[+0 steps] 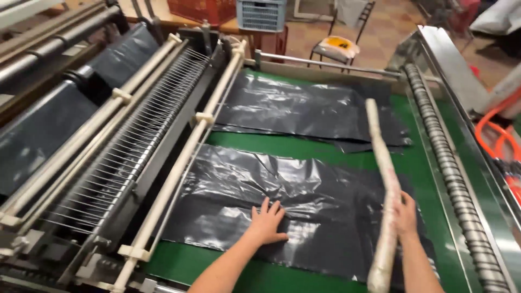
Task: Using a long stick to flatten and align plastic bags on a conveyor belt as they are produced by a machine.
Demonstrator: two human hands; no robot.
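left hand point(267, 222) flat, fingers spread, pressing near bag stack point(304, 211) at lower centre; nothing gripped. right hand point(404, 214) closed around pale stick point(382, 190), which runs from lower right up to centre right, lying over stack's right edge. two black bag stacks on green table point(418, 163): near one, far stack point(309, 108) at upper centre; green strip open between them. roller point(450, 168) bounds right edge, wire rack point(125, 152) and rails bound left. top of frame: blue crate point(261, 14), contents not visible.
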